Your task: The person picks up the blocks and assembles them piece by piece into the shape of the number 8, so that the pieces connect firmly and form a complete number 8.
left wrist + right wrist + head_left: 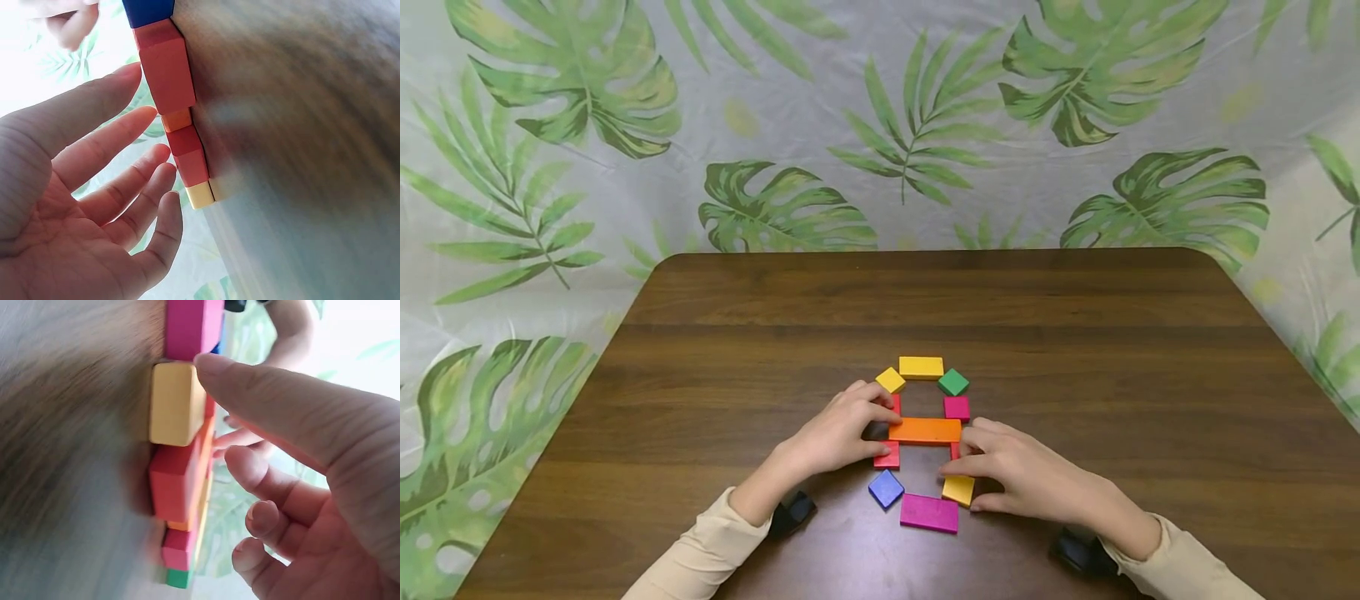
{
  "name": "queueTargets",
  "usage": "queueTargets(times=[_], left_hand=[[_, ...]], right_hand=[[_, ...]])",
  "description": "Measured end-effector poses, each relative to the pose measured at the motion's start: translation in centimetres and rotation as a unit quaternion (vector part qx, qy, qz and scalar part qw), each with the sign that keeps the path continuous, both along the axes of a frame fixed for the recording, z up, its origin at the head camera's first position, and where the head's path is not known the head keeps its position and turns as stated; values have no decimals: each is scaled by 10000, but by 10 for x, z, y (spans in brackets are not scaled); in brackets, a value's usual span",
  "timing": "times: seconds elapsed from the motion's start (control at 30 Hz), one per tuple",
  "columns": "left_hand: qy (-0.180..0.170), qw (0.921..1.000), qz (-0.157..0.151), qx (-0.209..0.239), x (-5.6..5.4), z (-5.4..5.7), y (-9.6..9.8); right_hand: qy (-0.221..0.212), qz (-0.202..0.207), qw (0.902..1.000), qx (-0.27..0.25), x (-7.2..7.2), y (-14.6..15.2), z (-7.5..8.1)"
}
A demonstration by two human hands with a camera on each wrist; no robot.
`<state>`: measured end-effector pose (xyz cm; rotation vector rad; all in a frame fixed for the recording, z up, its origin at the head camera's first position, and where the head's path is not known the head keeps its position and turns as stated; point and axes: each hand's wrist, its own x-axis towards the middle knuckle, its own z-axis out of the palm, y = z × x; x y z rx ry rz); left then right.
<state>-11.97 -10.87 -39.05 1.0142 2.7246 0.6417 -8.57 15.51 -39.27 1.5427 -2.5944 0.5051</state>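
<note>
Wooden blocks form a ring with an orange block [925, 431] across its middle. My left hand [846, 425] is at the left side, fingers spread, thumb at a red block [887, 456] and index fingertip by the orange block's left end. In the left wrist view, its fingers [134, 134] lie along the row's upper edges. My right hand [1030, 475] pinches a yellow block [957, 490] at lower right, index finger on its inner side and thumb at its outer corner. That thumb [215, 365] touches the block's upper corner in the right wrist view; the index fingertip is hidden there.
A magenta block [929, 512] and a blue block [886, 489] form the near end. At the far end lie a long yellow block [921, 367], a small yellow block [891, 380] and a green block [953, 382]. A crimson block [957, 408] sits below the green one. Leaf-patterned cloth [917, 125] hangs behind the table [737, 333].
</note>
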Motion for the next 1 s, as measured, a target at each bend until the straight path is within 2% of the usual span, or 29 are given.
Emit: queueTargets(times=[0.17,0.43,0.67,0.83,1.0], left_hand=[[-48,10000,7,32,0,-1,0],[-39,10000,17,33,0,0,0],[-3,10000,0,59,0,0,0],[-4,10000,10,71,0,0,0],[-51,10000,37,50,0,0,0]], right_hand=[[-184,-23,9993,324,-3,-1,-3],[-359,-275,9987,238,-1,1,-7],[-145,-249,9995,139,-2,1,-9],[-200,-244,9995,72,-3,2,-10],[-69,-214,9997,14,-3,3,-11]])
